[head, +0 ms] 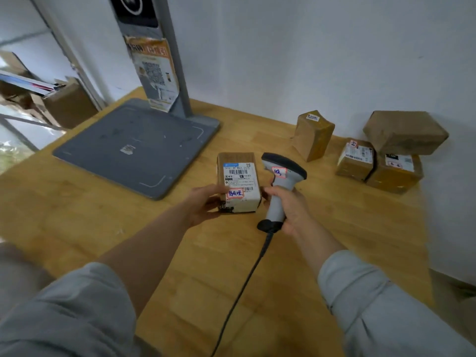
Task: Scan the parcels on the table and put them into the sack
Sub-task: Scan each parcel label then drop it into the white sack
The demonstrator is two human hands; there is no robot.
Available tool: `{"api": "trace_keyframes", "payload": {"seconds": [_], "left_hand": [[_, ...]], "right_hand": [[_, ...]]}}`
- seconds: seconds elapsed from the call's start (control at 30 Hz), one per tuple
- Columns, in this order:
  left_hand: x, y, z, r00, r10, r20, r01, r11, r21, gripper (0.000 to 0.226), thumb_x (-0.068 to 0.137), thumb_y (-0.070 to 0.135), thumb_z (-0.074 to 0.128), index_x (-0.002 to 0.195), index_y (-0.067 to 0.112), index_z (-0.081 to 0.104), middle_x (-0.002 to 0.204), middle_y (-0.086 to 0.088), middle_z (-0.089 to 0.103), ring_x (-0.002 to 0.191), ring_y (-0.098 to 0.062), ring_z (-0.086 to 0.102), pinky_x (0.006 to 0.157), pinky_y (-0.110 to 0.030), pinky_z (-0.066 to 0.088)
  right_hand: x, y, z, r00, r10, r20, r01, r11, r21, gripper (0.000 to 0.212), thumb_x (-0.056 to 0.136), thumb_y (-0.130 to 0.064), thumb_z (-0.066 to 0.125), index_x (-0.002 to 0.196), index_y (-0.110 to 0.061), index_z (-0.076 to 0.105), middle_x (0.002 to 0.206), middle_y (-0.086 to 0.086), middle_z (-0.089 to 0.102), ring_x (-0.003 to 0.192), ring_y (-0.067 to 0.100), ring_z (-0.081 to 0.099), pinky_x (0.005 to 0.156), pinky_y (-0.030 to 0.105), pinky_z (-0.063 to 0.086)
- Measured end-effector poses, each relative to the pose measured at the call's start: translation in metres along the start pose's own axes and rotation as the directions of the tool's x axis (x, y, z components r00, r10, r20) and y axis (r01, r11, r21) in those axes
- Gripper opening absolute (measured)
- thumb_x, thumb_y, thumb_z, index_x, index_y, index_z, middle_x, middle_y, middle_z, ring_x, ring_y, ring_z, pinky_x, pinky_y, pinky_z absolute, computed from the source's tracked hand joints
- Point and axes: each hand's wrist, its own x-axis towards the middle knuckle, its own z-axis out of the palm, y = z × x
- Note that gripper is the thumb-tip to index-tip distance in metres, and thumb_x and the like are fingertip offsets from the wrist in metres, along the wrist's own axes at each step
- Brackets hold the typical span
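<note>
In the head view, the left hand [206,202] is gripping a small cardboard parcel [238,181] by its left side, thumb along the near edge, keeping the white shipping label turned up toward the camera; the label is carrying barcodes and a red-bordered sticker with blue handwriting at its near end. Whether the parcel is resting on the wooden table [77,207] or raised just above it is not something the view is settling. Just beside it at 3 o'clock, the right hand [288,204] is wrapping closed around the grey handle of a barcode scanner [280,181], whose dark head is tilting away from the camera, with a small red-bordered sticker on top. A black cable [247,279] is trailing from the scanner's base toward 6 o'clock across the table. At 10 o'clock from the parcel, a grey flat scanning stand [134,148] is sitting on the table, its post rising at 12 o'clock with a worn paper notice stuck to it. Four more brown boxes [313,135] are waiting at 2 o'clock near the white wall: one upright and alone, and three grouped further right, one of these leaning on top of the other two. Grey sleeves are showing on both forearms at the bottom.
</note>
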Motion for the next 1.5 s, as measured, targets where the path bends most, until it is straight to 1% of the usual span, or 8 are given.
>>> {"api": "trace_keyframes", "payload": {"seconds": [0.1,0.17,0.27,0.33,0.7,1.0,1.37,1.5], "left_hand": [[-0.025,0.005,-0.035,0.99,0.097,-0.105,-0.091,0.994,0.062,0.049,0.076,0.011,0.077,0.12,0.001,0.055,0.106,-0.012,0.071,0.099,-0.022,0.069,0.086,-0.041,0.056],[-0.04,0.009,-0.058,0.962,0.163,-0.221,-0.131,0.98,0.151,0.056,0.073,0.009,0.08,0.121,0.0,0.052,0.106,-0.012,0.07,0.094,-0.022,0.069,0.083,-0.038,0.057],[-0.062,0.015,-0.089,0.917,0.235,-0.322,-0.176,0.963,0.203,0.035,0.073,0.004,0.079,0.1,0.007,0.057,0.099,-0.011,0.07,0.077,-0.017,0.069,0.058,-0.023,0.056],[-0.074,0.016,-0.108,0.891,0.273,-0.363,-0.2,0.954,0.225,0.03,0.073,0.001,0.078,0.094,0.011,0.059,0.094,-0.007,0.069,0.074,-0.015,0.068,0.053,-0.019,0.053],[-0.118,0.007,-0.163,0.788,0.381,-0.483,-0.305,0.924,0.232,0.036,0.072,-0.004,0.077,0.1,0.009,0.058,0.098,-0.008,0.067,0.086,-0.024,0.067,0.077,-0.036,0.057],[-0.136,0.001,-0.177,0.764,0.377,-0.523,-0.323,0.926,0.195,0.045,0.071,-0.003,0.078,0.109,0.008,0.056,0.094,-0.004,0.067,0.086,-0.022,0.067,0.066,-0.026,0.054],[-0.145,-0.007,-0.19,0.738,0.372,-0.563,-0.332,0.926,0.177,0.054,0.068,-0.001,0.081,0.115,0.007,0.055,0.098,-0.005,0.068,0.094,-0.025,0.067,0.089,-0.04,0.055],[-0.152,-0.011,-0.196,0.73,0.353,-0.586,-0.336,0.931,0.142,0.055,0.069,0.001,0.081,0.116,0.007,0.054,0.103,-0.007,0.068,0.093,-0.024,0.068,0.087,-0.039,0.056]], "right_hand": [[-0.026,0.004,0.023,0.993,-0.049,0.103,0.056,0.996,-0.069,0.018,0.079,-0.005,0.07,0.093,-0.013,0.063,0.08,0.009,0.064,0.07,0.02,0.06,0.066,0.034,0.052],[-0.046,0.004,0.041,0.979,-0.047,0.197,0.063,0.995,-0.078,0.014,0.081,-0.002,0.068,0.09,-0.01,0.062,0.066,0.008,0.064,0.058,0.02,0.06,0.057,0.031,0.053],[-0.072,0.006,0.065,0.96,-0.04,0.277,0.088,0.983,-0.162,0.011,0.083,-0.006,0.067,0.092,-0.009,0.061,0.059,0.007,0.055,0.044,0.016,0.049,0.045,0.025,0.043],[-0.088,0.008,0.078,0.949,-0.035,0.314,0.112,0.967,-0.229,0.01,0.083,-0.01,0.068,0.088,-0.007,0.06,0.058,0.007,0.053,0.041,0.016,0.045,0.043,0.024,0.039],[-0.143,0.02,0.111,0.879,-0.037,0.476,0.228,0.909,-0.349,0.011,0.083,-0.009,0.068,0.078,-0.008,0.059,0.051,0.001,0.052,0.04,0.012,0.044,0.041,0.023,0.04],[-0.16,0.022,0.121,0.847,-0.017,0.532,0.237,0.906,-0.349,0.014,0.084,-0.008,0.068,0.076,-0.008,0.057,0.051,0.002,0.05,0.041,0.012,0.043,0.042,0.022,0.039],[-0.166,0.026,0.129,0.815,-0.005,0.58,0.275,0.884,-0.379,0.013,0.084,-0.011,0.069,0.076,-0.008,0.058,0.051,0.0,0.052,0.041,0.011,0.045,0.043,0.022,0.041],[-0.166,0.029,0.133,0.802,0.01,0.598,0.265,0.891,-0.37,0.013,0.083,-0.012,0.071,0.089,-0.004,0.062,0.055,0.002,0.055,0.042,0.012,0.046,0.042,0.023,0.041]]}}
